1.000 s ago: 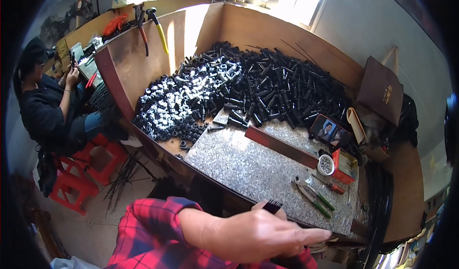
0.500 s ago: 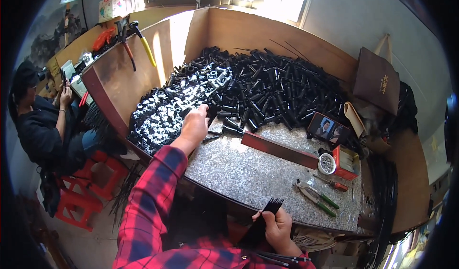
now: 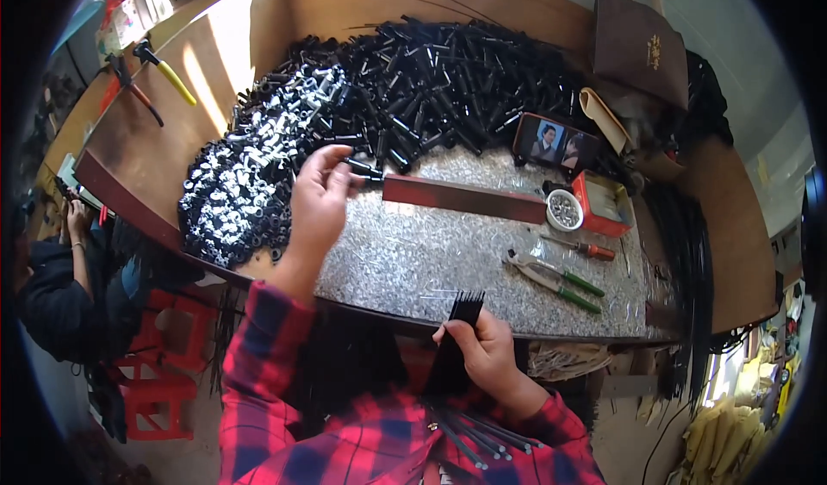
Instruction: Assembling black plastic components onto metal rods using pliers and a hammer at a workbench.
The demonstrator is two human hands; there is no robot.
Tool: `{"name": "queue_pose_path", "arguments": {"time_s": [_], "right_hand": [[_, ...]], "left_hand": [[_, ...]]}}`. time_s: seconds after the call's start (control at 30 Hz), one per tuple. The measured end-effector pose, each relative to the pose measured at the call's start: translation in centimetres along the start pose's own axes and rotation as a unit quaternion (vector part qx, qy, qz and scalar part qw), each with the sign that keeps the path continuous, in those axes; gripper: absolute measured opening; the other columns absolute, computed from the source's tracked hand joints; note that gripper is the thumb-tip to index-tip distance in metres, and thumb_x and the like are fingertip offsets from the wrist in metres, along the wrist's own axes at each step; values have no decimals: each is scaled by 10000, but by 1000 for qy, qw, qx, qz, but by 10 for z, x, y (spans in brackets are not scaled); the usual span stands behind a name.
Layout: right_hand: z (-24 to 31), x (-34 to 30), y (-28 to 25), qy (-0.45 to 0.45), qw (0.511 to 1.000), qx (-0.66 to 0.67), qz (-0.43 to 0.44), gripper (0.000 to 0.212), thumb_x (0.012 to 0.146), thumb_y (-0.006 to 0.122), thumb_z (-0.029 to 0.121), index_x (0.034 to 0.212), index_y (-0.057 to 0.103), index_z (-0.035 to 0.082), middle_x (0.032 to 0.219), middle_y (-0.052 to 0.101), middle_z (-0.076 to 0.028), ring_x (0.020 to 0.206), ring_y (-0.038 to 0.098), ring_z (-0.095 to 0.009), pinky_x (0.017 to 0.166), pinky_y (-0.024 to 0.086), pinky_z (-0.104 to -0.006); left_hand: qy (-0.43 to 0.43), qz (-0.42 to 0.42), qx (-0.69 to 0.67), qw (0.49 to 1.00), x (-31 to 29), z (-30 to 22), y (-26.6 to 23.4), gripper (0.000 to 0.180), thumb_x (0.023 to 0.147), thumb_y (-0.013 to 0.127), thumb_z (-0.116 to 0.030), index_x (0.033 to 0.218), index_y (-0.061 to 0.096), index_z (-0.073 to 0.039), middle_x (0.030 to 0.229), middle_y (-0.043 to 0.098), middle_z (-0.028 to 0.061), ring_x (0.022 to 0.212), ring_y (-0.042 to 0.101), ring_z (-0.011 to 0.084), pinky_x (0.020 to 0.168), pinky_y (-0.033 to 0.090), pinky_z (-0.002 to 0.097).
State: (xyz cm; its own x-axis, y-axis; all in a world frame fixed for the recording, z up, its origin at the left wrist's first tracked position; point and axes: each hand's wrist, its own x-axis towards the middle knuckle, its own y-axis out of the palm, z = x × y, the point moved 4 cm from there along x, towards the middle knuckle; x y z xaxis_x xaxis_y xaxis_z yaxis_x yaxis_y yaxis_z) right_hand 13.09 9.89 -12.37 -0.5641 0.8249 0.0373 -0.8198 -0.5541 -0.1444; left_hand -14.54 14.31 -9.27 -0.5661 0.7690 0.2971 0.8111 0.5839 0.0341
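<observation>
My left hand (image 3: 317,199) is over the near edge of the heap, its fingers curled in. Beside its fingertips lie black tubes (image 3: 369,170) at the end of a reddish-brown wooden bar; whether a piece is between the fingers I cannot make out. Close to my body, my right hand (image 3: 489,351) is closed round a bundle of thin black rods (image 3: 463,308), their fine tips sticking up above the thumb. Several thicker black rod ends (image 3: 495,440) show below, against my plaid shirt.
Behind lies a large heap of black tubes (image 3: 431,80), with white-glinting short pieces (image 3: 228,192) at left. The wooden bar (image 3: 465,199), a cup of small metal parts (image 3: 564,211), a red box (image 3: 600,202), a phone (image 3: 551,145), green-handled pliers (image 3: 556,282) and a screwdriver (image 3: 590,250) occupy the speckled tabletop. Another person (image 3: 65,287) sits at left.
My view has shifted, so the table sits higher and further left. My left hand's fingers have turned toward the tubes at the bar's end. My right hand keeps hold of the rods.
</observation>
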Motion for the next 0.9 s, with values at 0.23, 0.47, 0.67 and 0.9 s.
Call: {"name": "queue_pose_path", "arguments": {"time_s": [0.23, 0.47, 0.67, 0.9], "right_hand": [[3, -1, 2, -16, 1000, -19, 4, 180, 946, 541, 147, 832, 602, 21, 746, 631, -22, 693, 567, -77, 638, 444, -223], [1, -5, 5, -4, 1000, 11, -1, 165, 947, 548, 153, 854, 575, 20, 765, 643, -33, 703, 582, -88, 654, 464, -236], [0, -2, 8, -18, 999, -16, 26, 171, 950, 545, 166, 877, 574, 15, 770, 647, -42, 705, 590, -90, 653, 471, -236], [-4, 0, 5, -12, 998, 51, 36, 252, 967, 521, 246, 904, 586, 12, 817, 652, -48, 723, 586, -87, 655, 464, -225]], "left_hand": [[-114, 93, -203, 968, -84, -12, 75, 212, 949, 481, -49, 1149, 535, -1, 942, 558, 38, 809, 567, 87, 644, 514, 224], [-115, 83, -221, 965, -94, -9, 85, 219, 945, 493, -59, 1155, 533, -13, 942, 557, 27, 805, 555, 76, 627, 497, 210], [-121, 102, -224, 962, -96, -15, 78, 223, 938, 528, -77, 1153, 559, -26, 913, 603, 23, 816, 563, 69, 648, 487, 211], [-203, 165, -293, 919, -105, -17, 56, 296, 921, 556, -74, 1212, 572, -22, 964, 647, 62, 868, 604, 114, 772, 517, 257]]}}
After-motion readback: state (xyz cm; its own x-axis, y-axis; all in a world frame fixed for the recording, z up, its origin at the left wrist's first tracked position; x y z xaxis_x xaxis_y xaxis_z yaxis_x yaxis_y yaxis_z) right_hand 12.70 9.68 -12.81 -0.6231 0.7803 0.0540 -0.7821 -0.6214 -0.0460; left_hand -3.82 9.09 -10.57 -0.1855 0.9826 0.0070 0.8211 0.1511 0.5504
